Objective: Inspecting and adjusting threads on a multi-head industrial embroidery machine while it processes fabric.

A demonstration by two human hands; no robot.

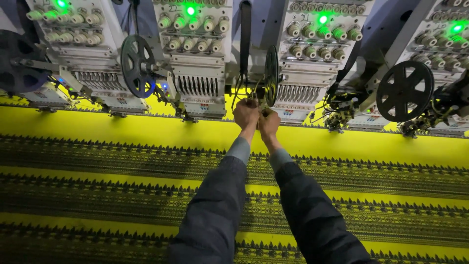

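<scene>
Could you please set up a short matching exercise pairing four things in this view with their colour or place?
Things:
1. Fabric
2. Indicator light
3. Reel by the hands
4. Left hand

Descriptions:
A. Glowing green, at the top of a machine head
B. Bright yellow with dark patterned bands
C. Raised beside the right hand, at the parts below a reel
D. Dark and spoked, seen nearly edge-on

Pairs: 1-B, 2-A, 3-D, 4-C
</scene>
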